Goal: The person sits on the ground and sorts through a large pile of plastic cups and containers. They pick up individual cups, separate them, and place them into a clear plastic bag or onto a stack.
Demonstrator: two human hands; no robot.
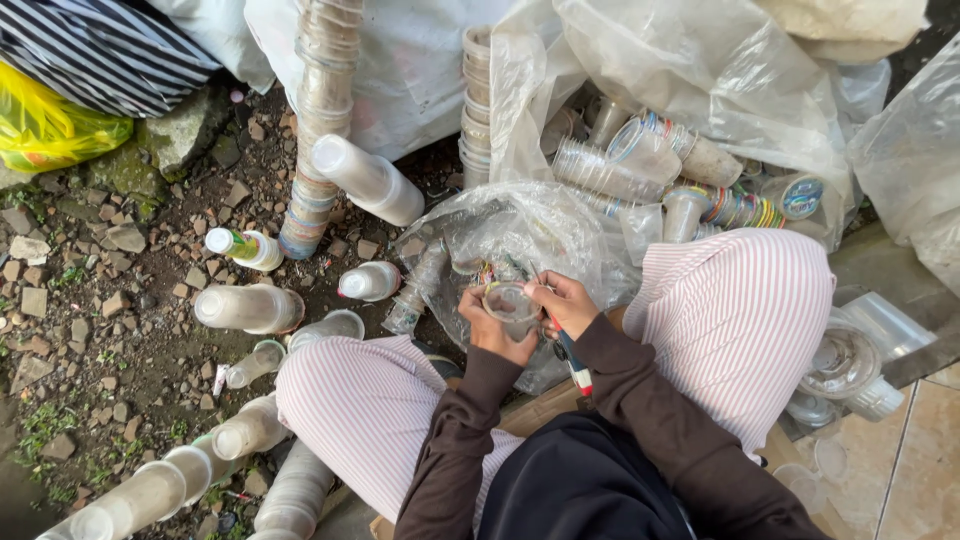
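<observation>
Both grips on clear cup [510,300], left hand [487,325] under, right hand [562,302] beside rim

Clear plastic bag [700,70] of cups top right; yellow bag [45,125] top left; green-yellow bottle label [232,241].

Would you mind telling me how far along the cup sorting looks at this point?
Done: several nested cup stacks already lie on the stony ground. In hand: the left hand and right hand hold one clear cup, the right also holding a small red-handled tool. Left: many loose cups fill the open plastic bag.
</observation>
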